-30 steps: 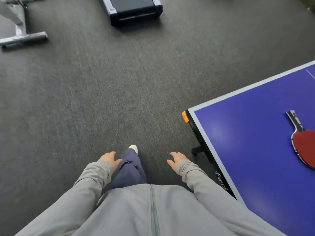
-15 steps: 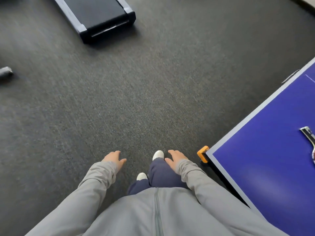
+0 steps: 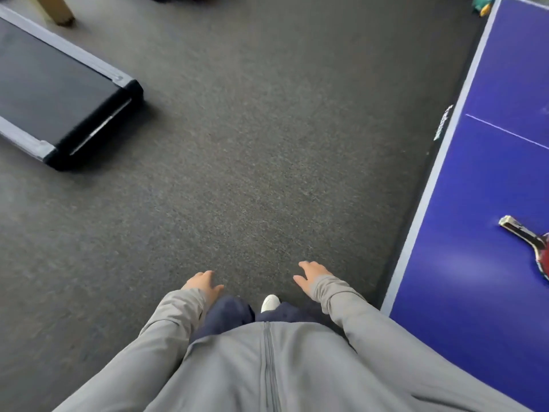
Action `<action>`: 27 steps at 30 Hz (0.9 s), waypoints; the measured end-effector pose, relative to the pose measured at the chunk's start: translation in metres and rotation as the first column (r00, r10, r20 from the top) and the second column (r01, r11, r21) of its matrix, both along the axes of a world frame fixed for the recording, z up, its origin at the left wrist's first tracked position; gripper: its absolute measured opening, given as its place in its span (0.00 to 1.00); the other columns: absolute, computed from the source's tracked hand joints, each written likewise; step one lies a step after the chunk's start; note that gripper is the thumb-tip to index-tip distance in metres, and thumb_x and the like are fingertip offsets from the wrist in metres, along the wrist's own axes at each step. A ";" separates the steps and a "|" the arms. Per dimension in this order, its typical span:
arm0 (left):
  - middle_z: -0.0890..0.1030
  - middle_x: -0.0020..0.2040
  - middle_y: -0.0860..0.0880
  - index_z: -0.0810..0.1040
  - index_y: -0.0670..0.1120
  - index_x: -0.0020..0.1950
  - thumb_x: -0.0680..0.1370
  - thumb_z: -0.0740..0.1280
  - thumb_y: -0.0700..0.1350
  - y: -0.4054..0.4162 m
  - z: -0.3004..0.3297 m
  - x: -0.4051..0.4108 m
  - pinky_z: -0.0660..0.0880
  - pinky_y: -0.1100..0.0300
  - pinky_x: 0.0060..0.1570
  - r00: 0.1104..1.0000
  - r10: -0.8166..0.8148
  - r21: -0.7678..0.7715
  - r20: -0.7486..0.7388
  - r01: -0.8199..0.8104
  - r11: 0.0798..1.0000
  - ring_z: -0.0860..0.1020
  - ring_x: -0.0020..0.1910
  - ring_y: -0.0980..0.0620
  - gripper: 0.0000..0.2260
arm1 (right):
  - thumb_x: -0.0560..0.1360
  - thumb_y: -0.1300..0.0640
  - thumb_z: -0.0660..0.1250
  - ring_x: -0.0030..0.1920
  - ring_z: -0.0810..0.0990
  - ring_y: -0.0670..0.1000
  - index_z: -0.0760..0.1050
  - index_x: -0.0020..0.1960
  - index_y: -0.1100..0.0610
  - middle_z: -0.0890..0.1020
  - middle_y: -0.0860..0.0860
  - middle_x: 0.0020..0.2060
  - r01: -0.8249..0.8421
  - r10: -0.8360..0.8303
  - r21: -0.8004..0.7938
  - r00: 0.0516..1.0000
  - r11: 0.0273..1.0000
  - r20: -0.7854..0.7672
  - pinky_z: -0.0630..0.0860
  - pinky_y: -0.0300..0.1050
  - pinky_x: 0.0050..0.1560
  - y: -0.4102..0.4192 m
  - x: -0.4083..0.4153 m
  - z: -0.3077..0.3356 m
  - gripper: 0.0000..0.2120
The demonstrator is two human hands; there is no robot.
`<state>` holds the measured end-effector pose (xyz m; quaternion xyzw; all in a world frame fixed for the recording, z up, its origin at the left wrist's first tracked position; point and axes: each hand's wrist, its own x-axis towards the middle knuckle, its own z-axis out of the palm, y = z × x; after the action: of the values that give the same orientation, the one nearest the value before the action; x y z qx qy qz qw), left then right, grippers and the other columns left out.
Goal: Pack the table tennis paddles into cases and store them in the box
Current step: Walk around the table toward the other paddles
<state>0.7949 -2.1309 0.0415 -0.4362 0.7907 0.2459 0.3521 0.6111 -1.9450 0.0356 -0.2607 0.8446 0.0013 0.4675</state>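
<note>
Two bare hands hang low over dark, speckled carpet (image 3: 252, 173), holding nothing. Left hand (image 3: 203, 285) and right hand (image 3: 312, 278) both have loose, slightly spread fingers poking out of smooth grey sleeves. One paddle (image 3: 531, 248) lies flat on the glossy blue table (image 3: 475, 292) at right, well apart from the right hand: red rubber face cut off by the frame edge, dark handle with a pale butt pointing left. Table has a light grey border and thin white line. Flat black treadmill deck (image 3: 59, 93) with grey side rails sits far left. White shoe tip (image 3: 270, 302) shows between the sleeves.
</note>
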 end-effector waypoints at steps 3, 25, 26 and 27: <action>0.67 0.71 0.43 0.62 0.44 0.73 0.79 0.61 0.53 -0.034 0.001 -0.052 0.64 0.57 0.67 0.992 -0.124 -0.001 -0.006 0.124 0.992 0.67 0.70 0.44 0.25 | 0.79 0.47 0.56 0.70 0.64 0.57 0.60 0.72 0.56 0.67 0.56 0.69 0.130 -0.130 -0.001 0.992 0.992 -0.011 0.62 0.52 0.70 -0.009 -0.032 0.001 0.24; 0.64 0.74 0.41 0.61 0.45 0.74 0.79 0.60 0.50 -0.122 0.004 -0.451 0.63 0.56 0.69 0.528 -0.849 0.041 -0.026 0.849 0.527 0.64 0.72 0.43 0.25 | 0.79 0.49 0.57 0.72 0.62 0.56 0.59 0.73 0.57 0.64 0.56 0.71 0.893 -0.900 -0.112 0.436 0.436 -0.028 0.59 0.48 0.71 -0.062 -0.181 0.017 0.25; 0.65 0.72 0.41 0.62 0.44 0.73 0.79 0.60 0.49 -0.112 0.004 -0.464 0.64 0.56 0.68 0.506 -0.862 0.040 -0.025 0.862 0.505 0.65 0.71 0.43 0.24 | 0.79 0.49 0.57 0.71 0.63 0.55 0.59 0.73 0.57 0.65 0.56 0.71 0.908 -0.917 -0.131 0.398 0.398 -0.026 0.59 0.48 0.71 -0.056 -0.191 0.016 0.25; 0.66 0.72 0.41 0.63 0.44 0.73 0.79 0.60 0.49 -0.102 0.004 -0.477 0.64 0.56 0.67 0.482 -0.876 0.036 -0.029 0.876 0.481 0.66 0.71 0.42 0.23 | 0.79 0.49 0.57 0.71 0.63 0.55 0.59 0.73 0.56 0.65 0.56 0.71 0.919 -0.931 -0.151 0.365 0.364 -0.022 0.60 0.48 0.71 -0.050 -0.202 0.015 0.25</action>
<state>0.3183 -2.2334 0.0454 0.0360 0.8979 0.0518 0.4356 0.4094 -1.9948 0.0508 0.2326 0.8668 -0.2954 0.3275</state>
